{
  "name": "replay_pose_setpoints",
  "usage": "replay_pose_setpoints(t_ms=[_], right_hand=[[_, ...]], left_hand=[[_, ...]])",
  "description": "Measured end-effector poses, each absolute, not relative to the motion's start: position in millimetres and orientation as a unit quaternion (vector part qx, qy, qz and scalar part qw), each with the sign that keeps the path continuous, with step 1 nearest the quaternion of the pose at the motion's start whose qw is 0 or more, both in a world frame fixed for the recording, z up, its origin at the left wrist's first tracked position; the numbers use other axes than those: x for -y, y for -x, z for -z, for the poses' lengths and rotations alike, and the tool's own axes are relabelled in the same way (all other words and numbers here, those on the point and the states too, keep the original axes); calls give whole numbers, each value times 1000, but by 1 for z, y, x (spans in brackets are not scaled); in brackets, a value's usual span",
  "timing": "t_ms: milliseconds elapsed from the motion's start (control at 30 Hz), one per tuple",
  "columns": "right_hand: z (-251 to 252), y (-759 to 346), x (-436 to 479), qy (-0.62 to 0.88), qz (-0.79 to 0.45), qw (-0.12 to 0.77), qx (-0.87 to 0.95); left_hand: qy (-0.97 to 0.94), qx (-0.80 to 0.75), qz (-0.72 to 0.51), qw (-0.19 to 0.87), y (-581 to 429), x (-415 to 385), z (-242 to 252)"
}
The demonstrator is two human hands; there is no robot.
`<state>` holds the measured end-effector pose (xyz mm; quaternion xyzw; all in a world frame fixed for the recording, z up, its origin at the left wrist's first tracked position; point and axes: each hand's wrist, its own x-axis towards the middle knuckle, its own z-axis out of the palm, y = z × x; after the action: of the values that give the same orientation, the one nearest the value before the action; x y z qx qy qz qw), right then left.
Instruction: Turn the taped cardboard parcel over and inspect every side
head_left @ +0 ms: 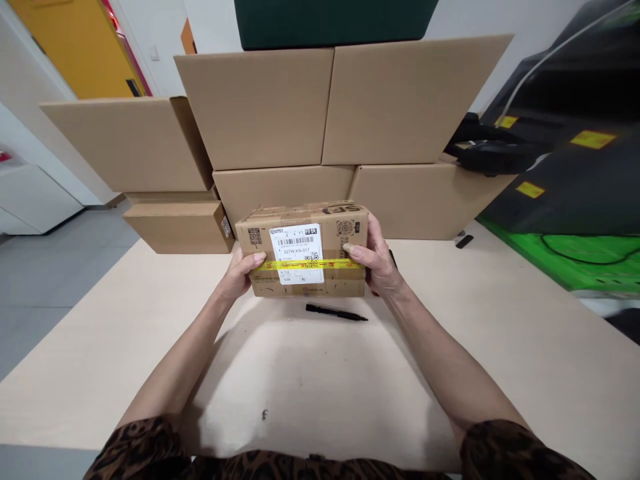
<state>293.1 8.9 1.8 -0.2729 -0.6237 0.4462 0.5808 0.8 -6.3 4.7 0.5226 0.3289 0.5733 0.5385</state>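
Observation:
Between my two hands is a small cardboard box (345, 283), its labelled face turned toward me. A white shipping label (295, 240) with a barcode sits on that face, and a yellow tape strip (337, 264) runs across it. My left hand (240, 272) grips the left side, thumb on the front. My right hand (376, 260) grips the right side the same way, its other fingers partly hidden behind the box. On the table below the box lies a black marker pen (336, 312). Something dark shows just behind my right hand, too covered to make out.
Large cardboard boxes (270, 110) are stacked along the back of the table (320, 380), with a dark green bin (335, 23) on top. A smaller carton (175, 227) stands at the left. A black object (500, 150) rests at the right of the stack, near a green surface (555, 260).

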Motion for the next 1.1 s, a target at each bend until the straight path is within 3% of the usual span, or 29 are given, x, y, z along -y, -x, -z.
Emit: replay_pose_setpoints(t_ms=[267,633,967,1100], right_hand=[[-8,-293,-4,244,-461,569,636],[-19,-307,3,276,-447,489,696],[-10,-318,-9,306,-360,460,752],[-7,-325,-15,318,-245,470,786]], left_hand=[[-528,-337,-563,539,1,9,-9],[-602,-323,-504,529,10,6,-9],[-693,-332,-553,321,9,14,-32],[-716,-342,-554,252,10,11,-30]])
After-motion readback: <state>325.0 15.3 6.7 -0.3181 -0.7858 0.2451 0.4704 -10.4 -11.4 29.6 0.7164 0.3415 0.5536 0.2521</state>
